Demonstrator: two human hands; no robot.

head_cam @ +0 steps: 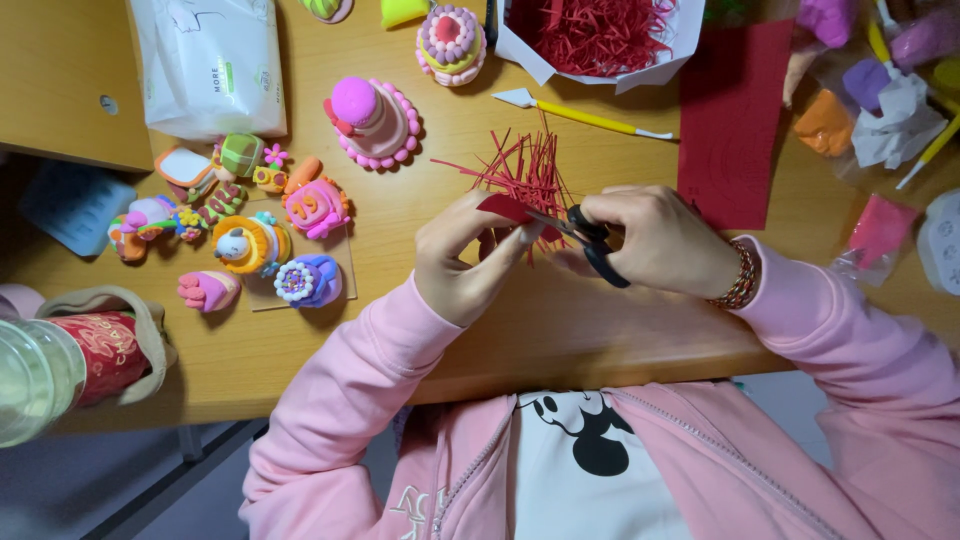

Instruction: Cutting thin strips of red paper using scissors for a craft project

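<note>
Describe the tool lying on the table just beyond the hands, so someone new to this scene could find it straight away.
Start at the white paper box of shredded red paper at the far edge of the wooden table. Just in front of it, beyond the pile of cut red paper strips, lies a thin yellow-handled modelling tool. Its flat white spatula tip and lone position on bare wood distinguish it from the black-handled scissors in the right hand.

Red paper (505, 208): small flat piece, cut into lots of thin strips (525, 170) that fan up & out like spiky grass. Uncut edge is pinched in the left hand (465, 262), just above the wood table. Scissors (590, 243): small, black handles, thin blades lying sideways w/ tips on the red paper. Held in the right hand (660, 240), fingers through the loops.
</note>
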